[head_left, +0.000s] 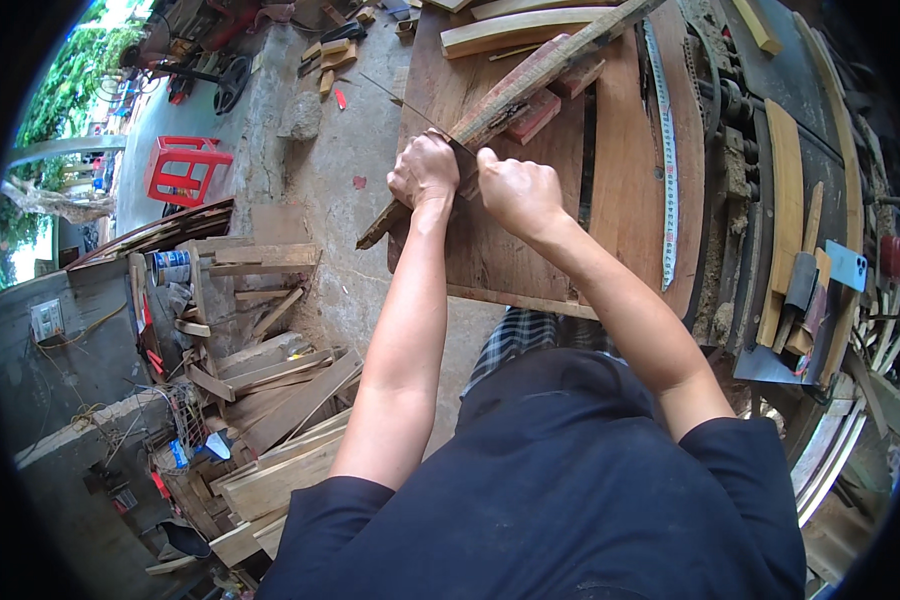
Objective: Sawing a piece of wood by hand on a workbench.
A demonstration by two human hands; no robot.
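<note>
A long rough wooden beam [545, 80] lies slantwise across the wooden workbench top [540, 235], its near end jutting past the bench's left edge. My left hand [425, 172] is closed over the beam near that end. My right hand [520, 195] is closed in a fist at the near end of a thin-bladed saw [461, 147]; its grip is hidden inside my fingers. The blade crosses the beam just beside my left hand and points away to the far left. Red-painted wood blocks [535, 115] sit under the beam.
A measuring tape [667, 160] stretches along the bench's right side. Further right are machine parts, wood strips [785, 190] and a light blue phone [846, 265]. Piled boards [300, 465] fill the lower left. A red plastic stool [188, 170] stands at the far left.
</note>
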